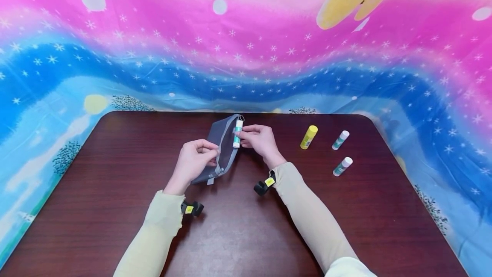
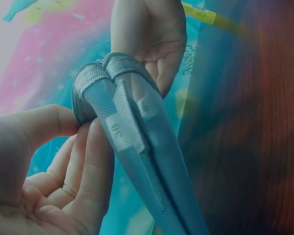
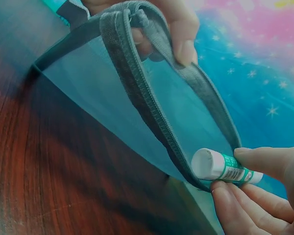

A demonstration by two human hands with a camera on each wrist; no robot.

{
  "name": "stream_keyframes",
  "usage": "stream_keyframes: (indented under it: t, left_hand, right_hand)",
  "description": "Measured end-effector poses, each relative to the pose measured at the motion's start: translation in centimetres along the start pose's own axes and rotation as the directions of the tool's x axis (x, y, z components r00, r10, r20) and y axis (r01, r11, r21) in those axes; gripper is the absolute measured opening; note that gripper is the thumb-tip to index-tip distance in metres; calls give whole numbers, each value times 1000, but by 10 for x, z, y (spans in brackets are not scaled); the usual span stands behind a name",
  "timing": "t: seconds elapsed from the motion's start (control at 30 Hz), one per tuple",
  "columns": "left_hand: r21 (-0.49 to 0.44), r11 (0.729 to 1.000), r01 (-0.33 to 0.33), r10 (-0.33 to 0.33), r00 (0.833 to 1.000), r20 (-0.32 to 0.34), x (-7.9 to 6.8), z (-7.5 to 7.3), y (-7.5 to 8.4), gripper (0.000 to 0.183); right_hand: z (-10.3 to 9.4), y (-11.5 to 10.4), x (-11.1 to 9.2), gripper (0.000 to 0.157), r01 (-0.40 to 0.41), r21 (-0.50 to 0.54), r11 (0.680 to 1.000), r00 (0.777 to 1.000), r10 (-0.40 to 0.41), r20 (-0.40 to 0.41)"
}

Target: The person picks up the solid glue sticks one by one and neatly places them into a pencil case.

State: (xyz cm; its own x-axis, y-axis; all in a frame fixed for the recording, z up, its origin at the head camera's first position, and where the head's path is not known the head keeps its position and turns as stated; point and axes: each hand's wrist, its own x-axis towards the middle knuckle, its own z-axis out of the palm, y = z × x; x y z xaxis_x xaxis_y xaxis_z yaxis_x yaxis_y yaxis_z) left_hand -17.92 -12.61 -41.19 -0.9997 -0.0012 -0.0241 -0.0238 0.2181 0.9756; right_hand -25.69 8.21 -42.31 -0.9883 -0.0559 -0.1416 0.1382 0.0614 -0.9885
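Over the tabletop (image 1: 230, 238), my left grip (image 1: 195, 161) pinches the edge of a grey mesh pouch (image 1: 218, 132); my right grip (image 1: 263, 141) pinches a glue stick (image 3: 223, 165) at its open mouth, perhaps partly inside. Rightward stand two similar sticks (image 1: 342, 167) and a yellow tube (image 1: 308, 137), then a patterned cloth (image 1: 246, 46) behind.

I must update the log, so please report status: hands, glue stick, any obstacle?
Left hand pinching grey pouch by its rim. Right hand holding glue stick at the pouch's open mouth. No obstacle seen between them.
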Motion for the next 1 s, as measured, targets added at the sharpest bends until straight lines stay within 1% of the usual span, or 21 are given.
stream_keyframes:
  t: [0.2,0.33,0.47,0.6,0.77,1.0]
  left_hand:
    - [15,1000,4,-5,1000,15,-2,2,1,14]
    - [5,1000,-5,5,1000,17,-2,2,2,13]
    - [-7,1000,-15,15,1000,21,-1,2,1,13]
    - [-16,1000,-26,26,1000,16,0,1,0,14]
    - [-38,999,-29,29,1000,-6,0,1,2,13]
    - [-50,998,-29,29,1000,-4,-1,-1,2,14]
  right_hand:
    - [2,5,4,33,-44,11,999,998,44,-34]
    - [3,5,3,36,-53,43,998,998,54,-29]
    - [3,4,2,40,-41,54,998,999,42,-16]
    - [4,2,0,44,-10,32,999,1000,10,-14]
    - [4,2,-2,39,24,-1,1000,1000,-24,-19]
    - [3,0,-5,38,33,-29,999,999,-33,-21]
